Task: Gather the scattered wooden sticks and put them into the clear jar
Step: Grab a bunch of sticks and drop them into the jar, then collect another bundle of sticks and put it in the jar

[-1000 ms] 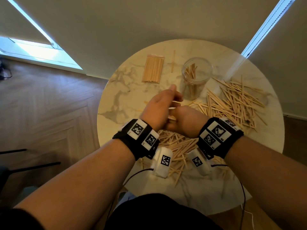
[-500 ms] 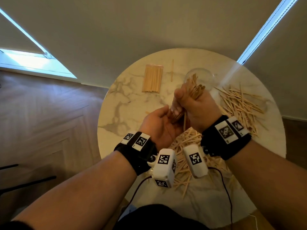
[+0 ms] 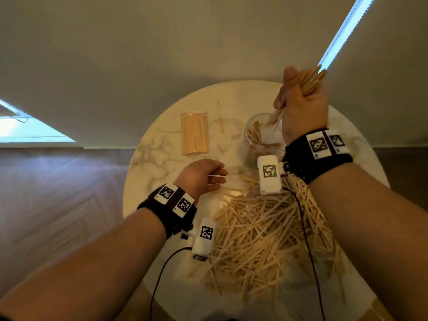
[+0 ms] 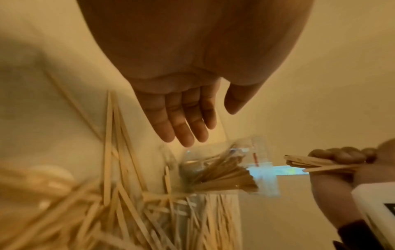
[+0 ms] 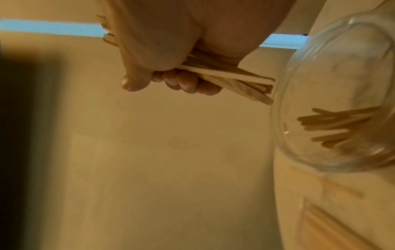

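My right hand (image 3: 301,100) grips a bundle of wooden sticks (image 3: 311,81) upright, above the clear jar (image 3: 259,133); the bundle's lower ends (image 3: 275,117) hang just over the jar's mouth. In the right wrist view the fingers (image 5: 188,82) curl round the sticks (image 5: 235,79) beside the jar rim (image 5: 333,94), and several sticks lie inside the jar. My left hand (image 3: 203,176) hovers low over the table left of the jar, fingers (image 4: 183,123) straight and relaxed, holding nothing. A large heap of loose sticks (image 3: 266,237) covers the near part of the round marble table (image 3: 157,158).
A neat pack of sticks (image 3: 194,133) lies at the back left of the table, with a single stick (image 3: 220,114) beside it. Wrist camera cables (image 3: 305,239) trail across the heap. A wall stands close behind the table, and wooden floor lies to the left.
My right hand has lifted the bundle up and away, over the jar. My left hand has let go of the bundle and dropped back toward the table, open.
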`<action>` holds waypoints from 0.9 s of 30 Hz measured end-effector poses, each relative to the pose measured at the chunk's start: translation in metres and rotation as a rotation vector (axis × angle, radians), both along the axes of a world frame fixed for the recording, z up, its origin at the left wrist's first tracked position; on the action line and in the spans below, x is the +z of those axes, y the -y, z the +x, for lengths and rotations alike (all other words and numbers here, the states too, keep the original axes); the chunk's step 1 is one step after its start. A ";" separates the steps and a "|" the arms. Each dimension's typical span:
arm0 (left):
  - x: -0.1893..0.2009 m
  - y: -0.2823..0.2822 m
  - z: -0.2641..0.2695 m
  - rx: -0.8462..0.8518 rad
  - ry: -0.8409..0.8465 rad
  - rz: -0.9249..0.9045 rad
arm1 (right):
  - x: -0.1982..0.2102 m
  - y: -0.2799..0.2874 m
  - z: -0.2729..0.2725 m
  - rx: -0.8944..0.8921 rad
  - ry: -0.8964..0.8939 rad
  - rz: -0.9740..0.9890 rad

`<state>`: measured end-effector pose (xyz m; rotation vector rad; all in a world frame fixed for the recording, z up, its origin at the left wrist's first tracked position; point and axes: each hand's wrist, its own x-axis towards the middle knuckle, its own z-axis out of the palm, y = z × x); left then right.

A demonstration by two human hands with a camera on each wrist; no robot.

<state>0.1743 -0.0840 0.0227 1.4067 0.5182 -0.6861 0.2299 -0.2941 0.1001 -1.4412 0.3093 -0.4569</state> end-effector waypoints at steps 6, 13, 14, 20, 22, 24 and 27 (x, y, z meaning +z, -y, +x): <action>-0.025 -0.005 0.057 -0.291 0.213 0.322 | -0.051 0.000 -0.011 0.034 -0.195 -0.416; -0.027 0.022 0.108 -0.764 0.533 0.828 | -0.081 0.012 -0.025 0.090 -0.328 -0.650; -0.031 0.028 0.115 -0.802 0.564 0.865 | -0.087 0.015 -0.028 0.124 -0.347 -0.691; -0.057 0.060 0.143 -1.120 0.671 1.073 | -0.091 0.031 -0.062 0.178 -0.321 -0.581; -0.063 0.063 0.147 -1.196 0.641 1.144 | -0.091 0.041 -0.077 0.134 -0.355 -0.601; -0.067 0.061 0.146 -1.260 0.630 1.200 | -0.095 0.053 -0.088 0.062 -0.403 -0.632; -0.071 0.058 0.136 -1.329 0.652 1.253 | -0.107 0.080 -0.105 -0.008 -0.505 -0.727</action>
